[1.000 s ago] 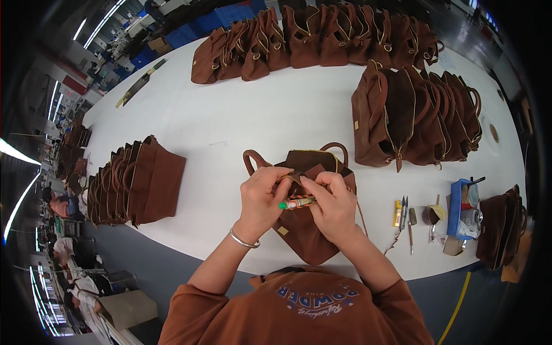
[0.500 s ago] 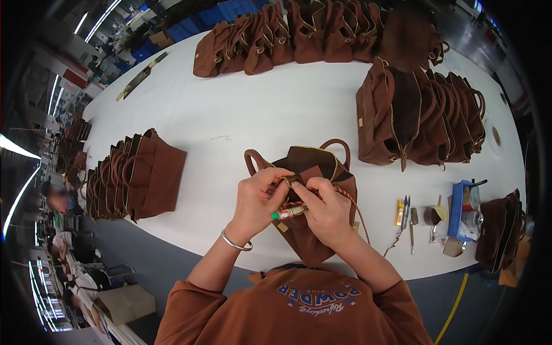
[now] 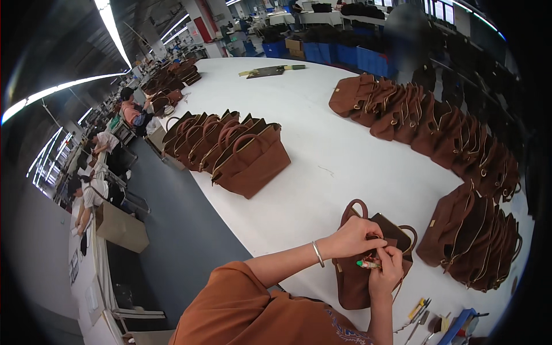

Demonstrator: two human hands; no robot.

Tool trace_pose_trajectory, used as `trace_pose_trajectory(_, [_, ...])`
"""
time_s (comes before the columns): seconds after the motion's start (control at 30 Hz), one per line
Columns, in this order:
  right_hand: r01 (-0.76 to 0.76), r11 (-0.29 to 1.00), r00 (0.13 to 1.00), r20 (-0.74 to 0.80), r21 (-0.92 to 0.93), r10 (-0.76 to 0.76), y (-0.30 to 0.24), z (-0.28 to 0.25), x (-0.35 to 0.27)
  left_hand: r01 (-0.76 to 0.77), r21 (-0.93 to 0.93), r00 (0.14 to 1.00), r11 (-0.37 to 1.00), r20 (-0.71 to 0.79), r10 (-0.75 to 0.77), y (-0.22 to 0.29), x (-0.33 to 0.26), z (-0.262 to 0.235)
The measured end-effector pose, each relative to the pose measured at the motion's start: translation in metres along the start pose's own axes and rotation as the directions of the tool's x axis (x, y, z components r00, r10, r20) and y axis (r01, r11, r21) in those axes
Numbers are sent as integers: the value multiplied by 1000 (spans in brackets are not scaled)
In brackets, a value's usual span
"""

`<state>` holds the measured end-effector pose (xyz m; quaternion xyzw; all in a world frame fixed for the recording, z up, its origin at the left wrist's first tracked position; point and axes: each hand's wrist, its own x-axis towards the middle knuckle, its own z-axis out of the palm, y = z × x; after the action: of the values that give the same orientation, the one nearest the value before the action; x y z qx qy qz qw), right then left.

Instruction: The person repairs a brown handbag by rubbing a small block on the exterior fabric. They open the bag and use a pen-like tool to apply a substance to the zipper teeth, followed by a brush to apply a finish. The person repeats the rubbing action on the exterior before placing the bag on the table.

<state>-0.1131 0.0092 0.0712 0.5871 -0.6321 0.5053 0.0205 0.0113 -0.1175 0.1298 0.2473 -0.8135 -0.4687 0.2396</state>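
Note:
A brown handbag (image 3: 352,284) with two looped handles stands in front of me on the white table, its top open. At its mouth my left hand (image 3: 349,238) has its fingers closed in a pinch on the zipper end, mostly hidden by the fingers. Close against it, my right hand (image 3: 387,271) is bent closed, fingertips meeting the left ones at the same spot. A slim white tube with a green cap (image 3: 368,264) is tucked in the right hand and sticks out toward the left. A brown flap (image 3: 393,234) shows behind the fingers.
Brown handbags stand in a row at the left (image 3: 253,164), along the far right edge (image 3: 402,112) and at the right (image 3: 460,236). Pen-like tools (image 3: 418,313) and a blue tray (image 3: 459,328) lie at lower right. A dark flat tool (image 3: 270,71) lies far off. People sit at left.
The view has swung left and up, so the bag and hands now appear farther right and lower. Both hands stay at the bag's mouth, the green-capped tube still in the right.

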Motion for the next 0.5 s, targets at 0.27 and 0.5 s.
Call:
trace_pose_trajectory(0.27, [-30, 999, 999, -36, 23, 30, -2, 1, -7, -113, 122, 993, 986, 38, 109, -3, -4, -1])
trace_pose_trajectory(0.5, [-26, 998, 1000, -17, 49, 27, 0, -2, -14, -166, 218, 985, 962, -16, 173, -12, -9, 18])
